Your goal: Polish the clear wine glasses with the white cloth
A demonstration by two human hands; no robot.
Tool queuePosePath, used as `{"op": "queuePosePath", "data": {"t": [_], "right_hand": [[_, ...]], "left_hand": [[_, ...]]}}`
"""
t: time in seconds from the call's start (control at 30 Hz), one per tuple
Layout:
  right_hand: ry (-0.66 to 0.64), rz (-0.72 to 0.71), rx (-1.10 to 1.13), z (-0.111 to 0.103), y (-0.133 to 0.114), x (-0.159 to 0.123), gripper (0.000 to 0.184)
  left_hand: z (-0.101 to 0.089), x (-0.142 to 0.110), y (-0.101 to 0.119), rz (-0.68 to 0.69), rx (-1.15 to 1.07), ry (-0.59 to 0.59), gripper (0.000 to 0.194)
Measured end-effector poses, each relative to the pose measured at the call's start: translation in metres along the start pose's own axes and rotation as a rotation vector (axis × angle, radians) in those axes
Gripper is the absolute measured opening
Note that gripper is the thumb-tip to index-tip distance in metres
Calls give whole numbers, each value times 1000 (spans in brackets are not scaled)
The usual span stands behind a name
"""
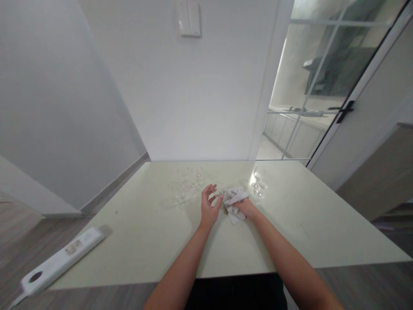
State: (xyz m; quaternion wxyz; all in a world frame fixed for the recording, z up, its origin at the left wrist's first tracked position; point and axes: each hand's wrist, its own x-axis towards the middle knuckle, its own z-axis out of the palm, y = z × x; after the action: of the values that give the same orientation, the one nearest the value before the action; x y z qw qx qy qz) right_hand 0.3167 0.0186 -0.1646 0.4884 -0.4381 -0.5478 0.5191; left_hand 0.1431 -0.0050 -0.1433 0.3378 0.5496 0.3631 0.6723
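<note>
Over the middle of the table, my left hand [210, 207] has its fingers curved around a clear stemmed glass [220, 187], which lies tilted between my hands. My right hand [247, 207] grips a white cloth [235, 197], pressed against the end of that glass; the fingers are partly hidden in its folds. Left of my hands stand several clear stemmed glasses [183, 200]. More clear glasses [257, 187] stand just to the right of the cloth. Their outlines are faint against the pale tabletop.
The pale table [135, 241] reaches to a white wall [206, 94] with a switch plate [189, 18]. A white power strip [61, 260] lies across the left front corner. At the right is a glazed door with a black handle [345, 112].
</note>
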Motion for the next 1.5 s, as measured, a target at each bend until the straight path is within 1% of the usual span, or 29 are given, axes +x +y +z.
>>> {"op": "queuePosePath", "data": {"t": [0.2,0.33,0.4,0.5,0.63,0.8,0.93,1.07,1.17,1.33,1.43,1.5], "right_hand": [[26,8,32,2,-1,0,43],[11,4,32,2,-1,0,46],[25,2,24,2,0,0,46],[53,0,4,1,2,0,43],[59,12,-25,0,2,0,41],[20,3,-27,2,0,-1,41],[-10,-30,-57,4,-3,-2,40],[-24,-99,-126,3,-3,-2,34],[-39,-103,-146,2,0,0,32],[-61,-122,-132,1,4,1,35],[-25,-129,-143,1,7,2,33],[15,-102,-137,2,8,3,31]], "left_hand": [[2,-3,2,47,13,19,59],[2,-3,2,59,24,28,59],[1,-3,1,63,19,32,59],[0,-1,0,51,5,62,59],[-2,2,0,21,7,104,60],[-2,3,1,27,26,144,60],[-1,-2,4,95,71,130,61],[0,-6,7,157,124,66,57],[0,-7,8,153,127,54,54],[1,-5,8,132,116,58,54],[1,-6,8,160,131,56,55],[1,-8,9,212,154,64,55]]}}
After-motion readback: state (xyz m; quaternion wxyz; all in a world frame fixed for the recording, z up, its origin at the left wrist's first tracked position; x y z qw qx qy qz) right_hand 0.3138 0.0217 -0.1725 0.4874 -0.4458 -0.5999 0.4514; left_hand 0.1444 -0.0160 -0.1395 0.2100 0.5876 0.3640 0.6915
